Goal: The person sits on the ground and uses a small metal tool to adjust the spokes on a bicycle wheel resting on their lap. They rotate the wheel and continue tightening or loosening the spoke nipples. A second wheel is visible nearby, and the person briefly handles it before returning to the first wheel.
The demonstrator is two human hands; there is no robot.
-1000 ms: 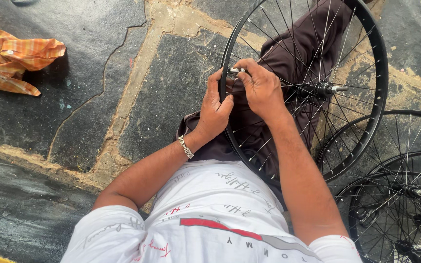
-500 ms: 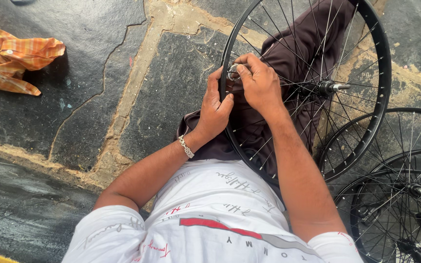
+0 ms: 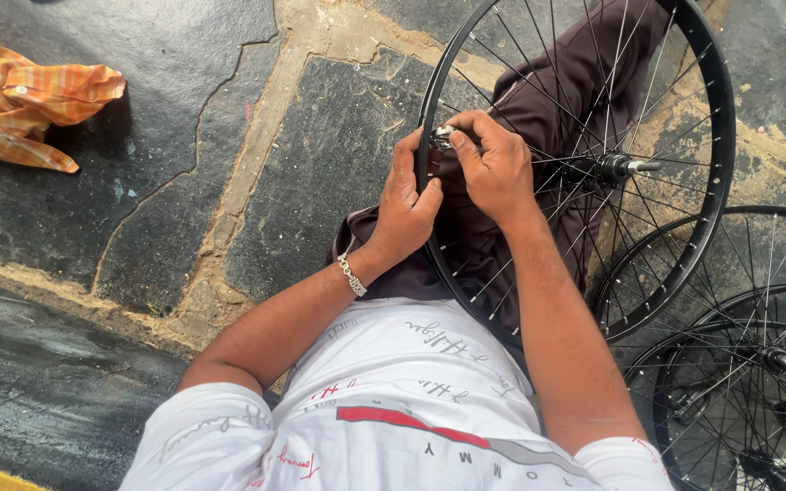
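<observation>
A black bicycle wheel rim [image 3: 719, 118] with thin spokes and a centre hub [image 3: 613, 166] rests over my lap. My left hand [image 3: 406, 202] grips the rim's left edge from outside, a metal bracelet on its wrist. My right hand [image 3: 493, 164] reaches through the spokes and pinches a small round metal spoke tool [image 3: 442, 137] against the rim. Both hands meet at that spot on the rim.
An orange checked cloth [image 3: 34, 100] lies crumpled at the upper left on the dark stone floor [image 3: 166, 209]. Two more black spoked wheels [image 3: 748, 364] lie stacked at the lower right, touching the held wheel.
The hands stay at the same spot on the rim; the fingers have shifted slightly around the small tool.
</observation>
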